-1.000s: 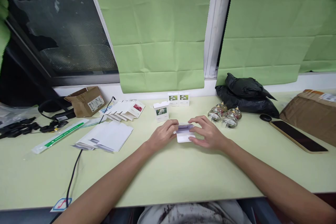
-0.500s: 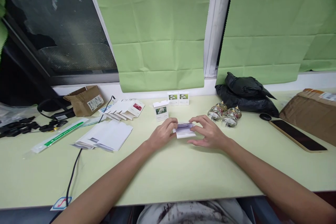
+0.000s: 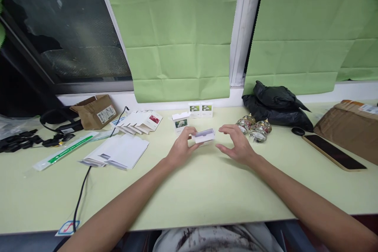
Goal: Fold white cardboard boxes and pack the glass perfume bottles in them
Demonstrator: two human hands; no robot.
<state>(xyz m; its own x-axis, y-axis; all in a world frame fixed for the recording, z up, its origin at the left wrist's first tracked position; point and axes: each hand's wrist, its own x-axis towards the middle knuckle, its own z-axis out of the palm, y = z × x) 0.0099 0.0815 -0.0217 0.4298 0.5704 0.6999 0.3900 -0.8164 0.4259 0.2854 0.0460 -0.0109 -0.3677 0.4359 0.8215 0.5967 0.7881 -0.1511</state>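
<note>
My left hand (image 3: 182,146) grips a small white carton (image 3: 203,136) by its left end and holds it a little above the pale green table (image 3: 189,193). My right hand (image 3: 236,144) hovers just to the right of the carton, fingers spread, touching nothing. A small white box with a flower picture (image 3: 180,123), its lid flap up, stands right behind my left hand. Two more such boxes (image 3: 201,109) stand against the window sill.
Flat white carton blanks (image 3: 118,151) and a fanned stack of blanks (image 3: 140,122) lie left. Several small glass jars (image 3: 254,128) and a black bag (image 3: 276,104) are right of the hands. A phone (image 3: 333,152), brown parcels (image 3: 351,126) and a black cable (image 3: 81,193) also lie about.
The carton has risen off the table in my left hand. My right hand has let go of it and drawn slightly to the right with fingers spread.
</note>
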